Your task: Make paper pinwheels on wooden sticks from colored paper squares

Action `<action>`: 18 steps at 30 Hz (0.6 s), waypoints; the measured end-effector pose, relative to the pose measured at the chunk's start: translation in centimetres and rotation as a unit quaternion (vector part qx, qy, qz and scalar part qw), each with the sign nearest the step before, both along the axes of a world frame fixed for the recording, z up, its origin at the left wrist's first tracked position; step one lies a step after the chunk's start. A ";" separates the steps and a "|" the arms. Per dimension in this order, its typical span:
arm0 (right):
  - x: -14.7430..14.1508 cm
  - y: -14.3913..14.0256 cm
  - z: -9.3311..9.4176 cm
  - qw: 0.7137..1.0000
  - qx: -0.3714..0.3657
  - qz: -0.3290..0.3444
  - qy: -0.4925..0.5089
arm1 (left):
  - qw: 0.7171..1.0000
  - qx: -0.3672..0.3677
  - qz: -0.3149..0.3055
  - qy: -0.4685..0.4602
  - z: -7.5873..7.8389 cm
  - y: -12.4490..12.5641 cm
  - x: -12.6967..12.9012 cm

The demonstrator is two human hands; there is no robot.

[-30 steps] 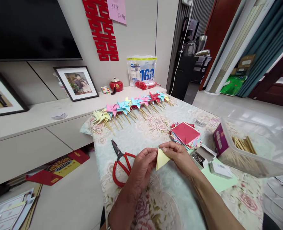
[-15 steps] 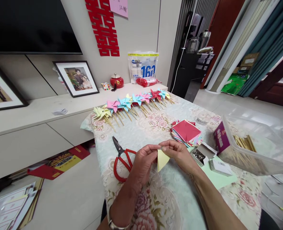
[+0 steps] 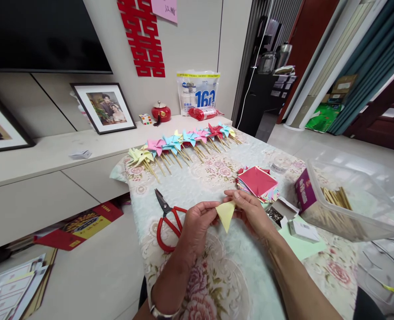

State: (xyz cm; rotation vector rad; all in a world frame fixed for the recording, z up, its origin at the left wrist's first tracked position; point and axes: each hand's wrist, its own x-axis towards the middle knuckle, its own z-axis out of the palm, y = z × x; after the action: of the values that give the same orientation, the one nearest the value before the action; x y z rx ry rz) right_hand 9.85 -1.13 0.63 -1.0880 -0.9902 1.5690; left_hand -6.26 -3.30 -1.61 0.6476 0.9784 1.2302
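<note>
A piece of yellow paper (image 3: 226,215), folded to a triangle with its tip pointing down, is held above the table between my two hands. My left hand (image 3: 199,222) pinches its left corner. The right corner is gripped by the thumb and fingers of my right hand (image 3: 248,209). Just left of my left hand lie red-handled scissors (image 3: 168,222), blades pointing away from me. Beyond my right hand is a stack of coloured paper squares (image 3: 257,181) with a red sheet on top.
A row of paper pinwheels (image 3: 173,143) on sticks lies along the table's far side. To the right are a small open box of metal pins (image 3: 276,217), a white box (image 3: 304,231), green paper (image 3: 305,249) and a clear plastic bin (image 3: 353,178) holding sticks (image 3: 337,198).
My hands have moved slightly apart, and the yellow paper has turned so that its broad triangular face shows. The right hand has risen a little. The scissors stay on the table.
</note>
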 end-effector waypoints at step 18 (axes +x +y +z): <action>0.0 -0.3 0.2 0.998 0.028 0.038 0.028 | 1.000 0.022 -0.009 0.006 0.0 0.0 0.0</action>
State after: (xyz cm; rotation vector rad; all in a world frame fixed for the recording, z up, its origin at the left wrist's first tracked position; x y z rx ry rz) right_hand 9.83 -1.46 0.83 -0.9722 -1.0414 1.6158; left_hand -6.21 -3.32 -1.63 0.6973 0.9549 1.2361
